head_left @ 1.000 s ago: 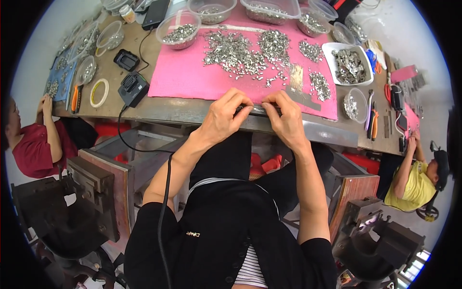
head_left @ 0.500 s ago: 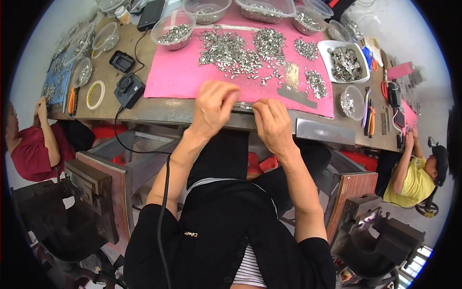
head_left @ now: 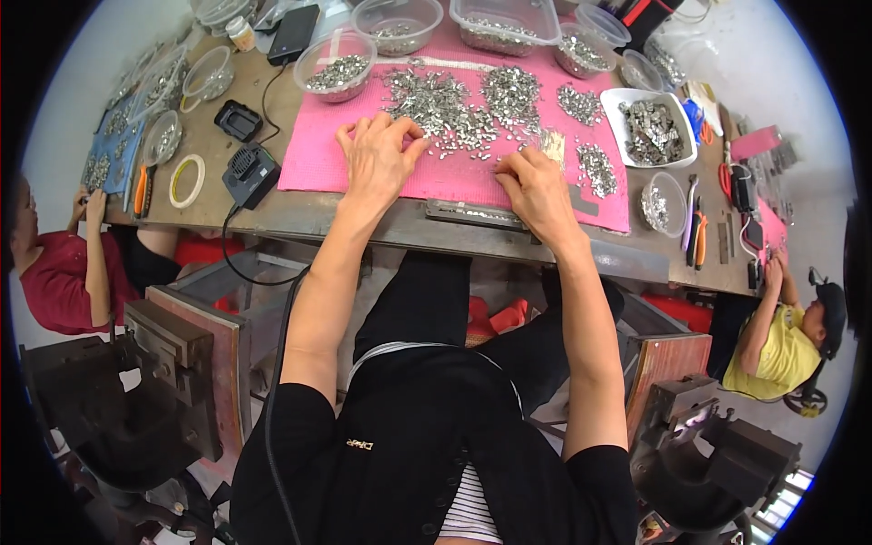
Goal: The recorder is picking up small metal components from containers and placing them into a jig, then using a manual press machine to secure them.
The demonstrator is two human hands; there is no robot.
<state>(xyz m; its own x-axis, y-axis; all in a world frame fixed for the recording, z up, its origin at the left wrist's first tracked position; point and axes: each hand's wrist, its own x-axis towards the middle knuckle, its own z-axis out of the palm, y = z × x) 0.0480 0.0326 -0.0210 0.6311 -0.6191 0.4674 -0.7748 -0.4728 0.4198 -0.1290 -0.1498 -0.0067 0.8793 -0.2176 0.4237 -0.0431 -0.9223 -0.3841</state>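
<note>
My left hand (head_left: 380, 154) is over the pink mat (head_left: 313, 168), fingers bent and apart, their tips at the near edge of a pile of small shiny metal pieces (head_left: 436, 104). To its right, my right hand (head_left: 538, 191) has thumb and forefinger drawn together just above the mat; whether a piece is between them is too small to see. Between my forearms, a narrow dark metal bar (head_left: 477, 214) lies along the table's front edge, with small shiny pieces in a row on it. A bundle of thin gold-coloured pins (head_left: 553, 145) lies beyond my right hand.
Clear plastic tubs (head_left: 334, 73) of metal pieces line the far side. A white tray (head_left: 647, 156) of darker pieces stands right, near pliers (head_left: 698, 238). A black device (head_left: 250, 173) with a cable and a tape roll (head_left: 187, 181) are left. People sit at both sides.
Both hands have left the bar at the table edge and moved farther onto the mat, the left toward the pile. The bar with its row of pieces is now uncovered.
</note>
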